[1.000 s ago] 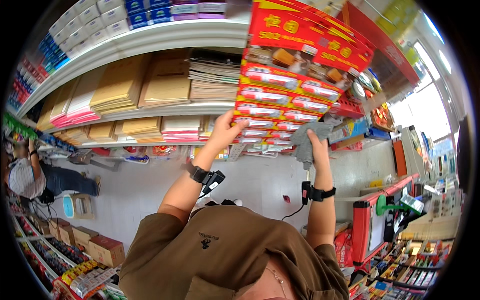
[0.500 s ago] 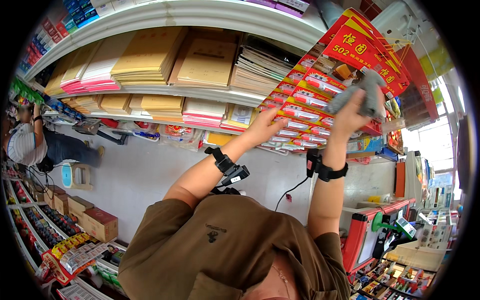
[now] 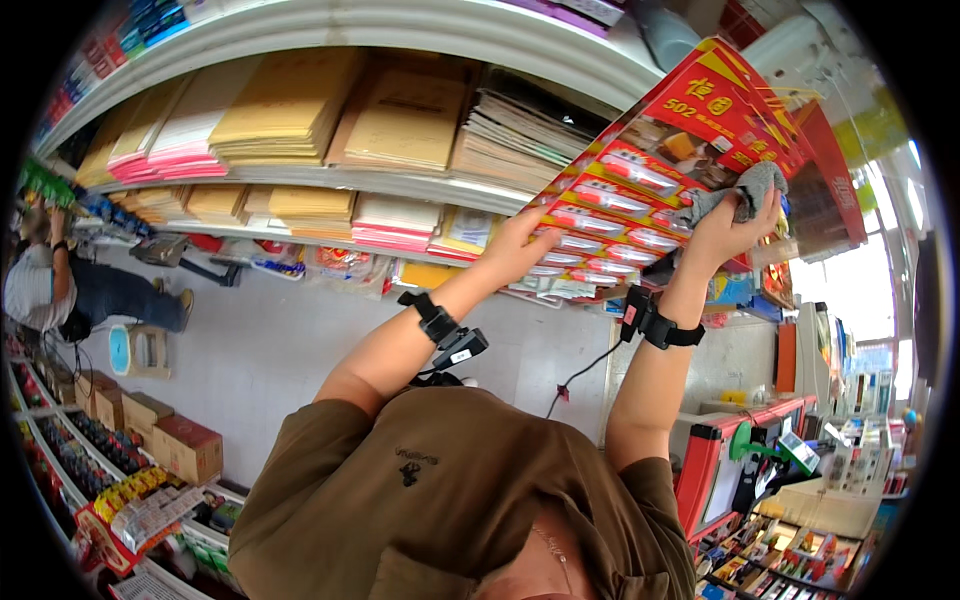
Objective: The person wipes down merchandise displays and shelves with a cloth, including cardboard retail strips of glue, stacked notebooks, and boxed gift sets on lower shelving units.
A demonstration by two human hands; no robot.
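From the head camera I've got both arms raised toward the shelving. My left hand [image 3: 520, 250] is closed on the lower left edge of one big red display card [image 3: 655, 190] of small packaged items, fingers curled against its face, thumb hidden behind. My right hand [image 3: 735, 225] presses one grey cloth [image 3: 735, 190] against the card's right side, fingers bunched around the cloth. The card is tilted, held up in front of the shelf, its top corner near the upper shelf board [image 3: 420, 25]. I count two wrist straps, one on each forearm, each black; the left strap [image 3: 440, 325] and the right strap [image 3: 660, 325] with a cable hanging off it. Behind, two shelf levels carry stacks of brown envelopes [image 3: 270, 110] and pink-edged paper pads [image 3: 395, 225]; I can't count the stacks exactly. One other person [image 3: 60, 290] bends at the far left aisle.
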